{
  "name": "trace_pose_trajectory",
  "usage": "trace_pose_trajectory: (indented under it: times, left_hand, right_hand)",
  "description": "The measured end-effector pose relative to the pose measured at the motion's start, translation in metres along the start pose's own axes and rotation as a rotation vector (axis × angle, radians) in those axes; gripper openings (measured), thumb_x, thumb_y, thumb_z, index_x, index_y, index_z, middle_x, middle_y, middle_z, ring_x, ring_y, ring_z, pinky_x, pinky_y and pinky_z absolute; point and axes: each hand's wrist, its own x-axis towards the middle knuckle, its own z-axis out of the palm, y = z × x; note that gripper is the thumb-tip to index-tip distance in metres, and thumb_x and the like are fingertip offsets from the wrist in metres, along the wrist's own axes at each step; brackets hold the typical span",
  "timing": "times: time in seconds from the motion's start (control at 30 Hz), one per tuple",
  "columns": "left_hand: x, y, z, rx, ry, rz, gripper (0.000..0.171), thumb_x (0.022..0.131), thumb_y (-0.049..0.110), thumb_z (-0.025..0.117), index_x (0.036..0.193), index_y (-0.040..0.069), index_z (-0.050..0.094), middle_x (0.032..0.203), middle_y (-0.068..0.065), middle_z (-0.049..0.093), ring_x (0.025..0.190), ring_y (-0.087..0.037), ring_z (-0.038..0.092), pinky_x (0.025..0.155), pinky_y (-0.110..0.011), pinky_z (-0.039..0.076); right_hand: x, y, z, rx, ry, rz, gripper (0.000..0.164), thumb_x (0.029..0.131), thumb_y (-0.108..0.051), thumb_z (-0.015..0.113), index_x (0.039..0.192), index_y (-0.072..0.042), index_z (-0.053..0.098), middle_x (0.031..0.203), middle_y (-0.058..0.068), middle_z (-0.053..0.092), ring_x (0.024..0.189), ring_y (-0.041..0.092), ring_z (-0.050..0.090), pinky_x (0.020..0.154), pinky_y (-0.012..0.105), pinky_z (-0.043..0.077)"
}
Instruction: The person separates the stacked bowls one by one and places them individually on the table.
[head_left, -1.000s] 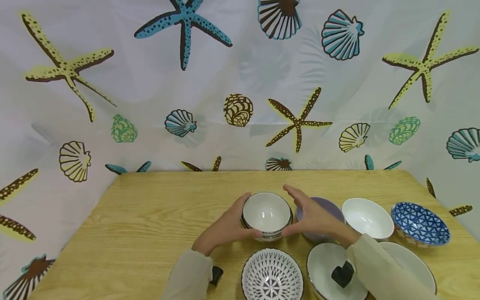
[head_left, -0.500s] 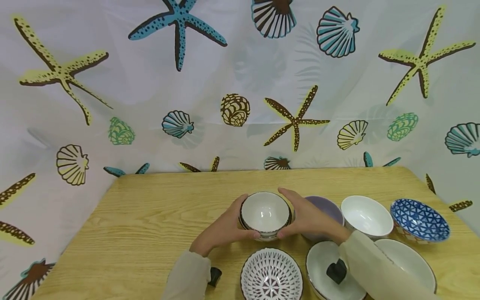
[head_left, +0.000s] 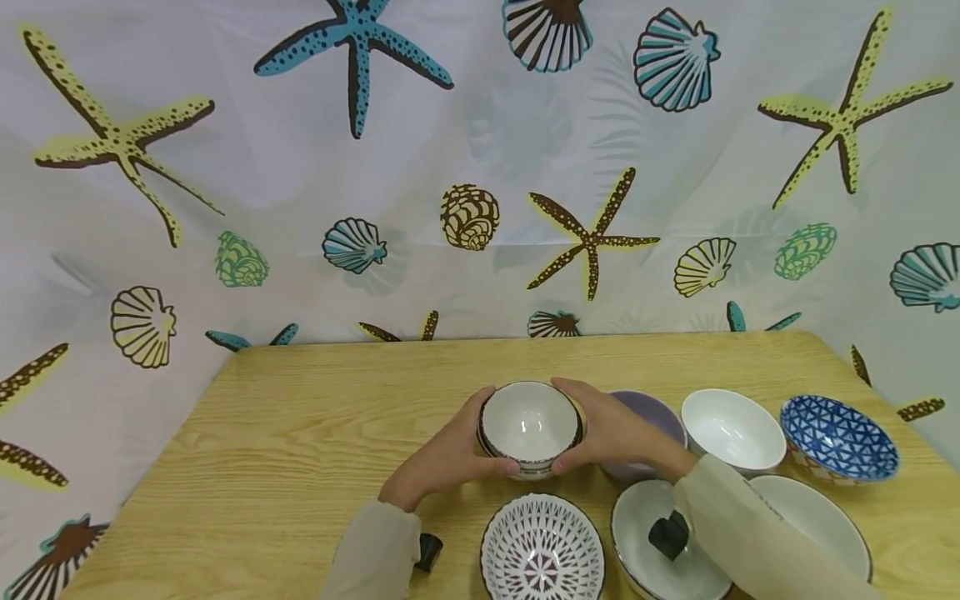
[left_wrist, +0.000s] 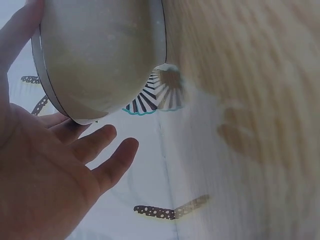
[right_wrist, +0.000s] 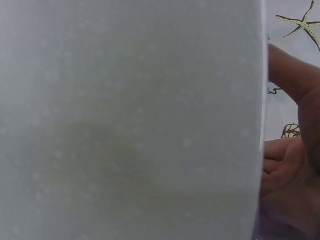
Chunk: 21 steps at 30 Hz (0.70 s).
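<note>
A stack of white bowls (head_left: 531, 421) with thin dark rims stands at mid-table in the head view, several rims showing at its front. My left hand (head_left: 459, 446) grips its left side, thumb at the front and fingers round toward the back. From the right, my right hand (head_left: 618, 427) holds the opposite side in the same way. In the left wrist view, the left hand (left_wrist: 55, 160) is at the dark rim of a pale bowl (left_wrist: 100, 55), its lower fingers spread behind. A blurred pale surface (right_wrist: 125, 110) fills most of the right wrist view, with the right hand (right_wrist: 295, 175) behind its edge.
Nearest the stack in front is a grey-patterned bowl (head_left: 542, 546). To the right stand a purple bowl (head_left: 651, 410), a white bowl (head_left: 733, 427), a blue-patterned bowl (head_left: 838, 437) and two dark-rimmed bowls, one (head_left: 637, 533) under my right forearm. A shell-print cloth (head_left: 420, 167) hangs behind the table.
My right hand has moved left, from slightly apart to against the stack, and now holds it. My left hand stays on its side. The head view has shifted slightly.
</note>
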Motion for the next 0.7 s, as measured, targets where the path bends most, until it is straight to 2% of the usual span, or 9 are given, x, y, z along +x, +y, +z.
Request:
trace_pose_trajectory:
  times: [0.2,0.43,0.7]
  left_hand:
    - [0.0005,0.0006,-0.0004,0.014,0.015,0.01,0.104,0.074,0.031,0.083,0.149,0.005,0.017,0.146,-0.017,0.037,0.128,-0.033,0.045,0.104,-0.05,0.04]
    - [0.0002,0.0011,-0.0026,0.022,0.034,0.011,0.106,0.072,0.034,0.084,0.149,0.003,0.017,0.147,-0.017,0.038,0.128,-0.032,0.046,0.105,-0.05,0.039]
    - [0.0005,0.0008,-0.0017,-0.005,0.019,0.013,0.105,0.073,0.032,0.083,0.149,0.003,0.017,0.147,-0.018,0.036,0.128,-0.034,0.045,0.104,-0.051,0.04]
  right_hand:
    - [0.001,0.0003,-0.0009,0.019,-0.009,0.0,0.104,0.065,-0.028,0.088,0.145,0.005,0.03,0.144,0.025,0.04,0.125,0.039,0.046,0.099,0.053,0.043]
    - [0.0018,-0.0006,0.0006,0.033,-0.004,0.043,0.105,0.065,-0.029,0.088,0.146,0.003,0.03,0.146,0.023,0.039,0.128,0.039,0.045,0.101,0.053,0.041]
    - [0.0014,-0.0004,-0.0003,0.039,-0.027,0.007,0.106,0.066,-0.027,0.087,0.146,0.007,0.026,0.144,0.026,0.038,0.126,0.04,0.044,0.1,0.054,0.041]
